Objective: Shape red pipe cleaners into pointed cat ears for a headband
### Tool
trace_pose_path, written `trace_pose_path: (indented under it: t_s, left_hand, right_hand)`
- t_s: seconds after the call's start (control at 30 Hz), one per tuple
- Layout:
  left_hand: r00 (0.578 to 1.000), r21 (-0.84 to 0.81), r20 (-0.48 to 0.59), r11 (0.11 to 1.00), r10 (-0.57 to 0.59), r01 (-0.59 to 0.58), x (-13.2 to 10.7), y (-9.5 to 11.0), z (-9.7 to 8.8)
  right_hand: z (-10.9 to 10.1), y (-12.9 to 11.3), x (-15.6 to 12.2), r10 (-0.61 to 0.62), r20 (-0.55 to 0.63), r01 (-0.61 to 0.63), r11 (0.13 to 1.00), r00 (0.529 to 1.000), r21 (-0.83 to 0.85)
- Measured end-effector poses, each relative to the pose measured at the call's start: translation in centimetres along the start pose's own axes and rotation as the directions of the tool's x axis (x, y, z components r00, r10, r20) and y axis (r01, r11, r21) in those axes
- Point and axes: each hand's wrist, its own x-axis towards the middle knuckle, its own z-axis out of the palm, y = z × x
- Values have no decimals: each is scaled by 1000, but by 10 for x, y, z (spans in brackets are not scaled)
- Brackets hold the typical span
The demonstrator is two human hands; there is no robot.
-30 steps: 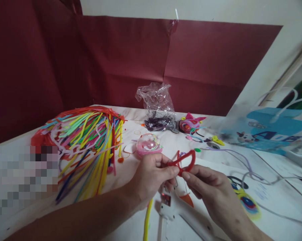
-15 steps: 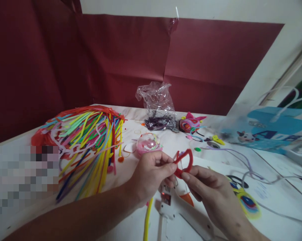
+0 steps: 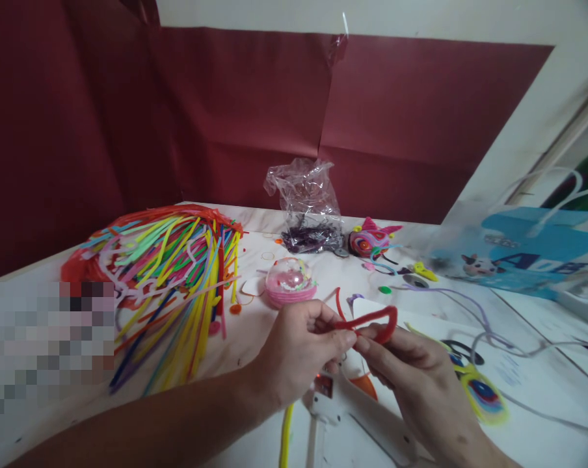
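Observation:
A red pipe cleaner (image 3: 367,319), bent into a narrow loop with one loose end sticking up, is pinched between both hands above the table. My left hand (image 3: 298,344) grips it where the ends meet, thumb and fingers pressed together. Close beside it, my right hand (image 3: 411,364) is closed on the lower part of the loop. Below the hands lies a white glue gun (image 3: 367,416) with a small lit display. A yellow pipe cleaner (image 3: 286,435) runs along the table to its left.
Left lies a big bundle of coloured pipe cleaners (image 3: 177,260). Behind my hands are a pink container with a clear dome (image 3: 291,283), a clear plastic bag (image 3: 308,208) and a pink craft figure (image 3: 369,238). Cables (image 3: 469,299) and a printed bag (image 3: 528,253) are on the right.
The red loop has become flatter and longer, turned toward the right. My hands have come closer together, and the left has dropped slightly.

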Motion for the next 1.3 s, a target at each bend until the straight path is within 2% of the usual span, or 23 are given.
trace_pose_path:
  t_s: [0.27,0.43,0.6,0.8,0.87,0.97,1.03,1.13,1.23,1.3]
  left_hand:
    - [997,-11,-71,1000,-12,11,0,-1,2]
    - [997,-69,-65,997,-39,35,0,3,1]
    - [998,-121,-56,992,-38,31,1,-3,5]
    - [990,-236,-108,969,-95,67,1,-6,8]
    - [987,-250,-141,967,-79,41,3,-3,5]
    - [974,-168,-225,984,18,-57,8,-1,1]
    - [965,-117,-250,987,79,-111,12,0,-2]
    - [946,-52,-280,981,166,-188,14,1,-5]
    - [930,23,-294,974,222,-225,13,3,-6]
    - [933,45,-283,975,222,-219,12,4,-6]
  right_hand:
    - [6,-2,-3,40,-2,-40,999,999,-28]
    - [5,-2,-5,-42,-25,40,998,999,-54]
    - [1,5,-3,16,-43,-15,1000,999,20]
    - [5,1,1,6,-3,-6,999,1000,-40]
    - [5,-2,4,42,4,-42,996,999,-73]
    - [1,-4,7,44,-11,-45,977,999,-208]
    - [-4,-4,9,-29,19,34,927,999,-372]
    - [-11,-3,10,-204,113,230,760,972,-608]
    - [-15,-4,9,-401,184,399,563,898,-724]
    - [-16,-5,7,-474,215,456,482,854,-748]
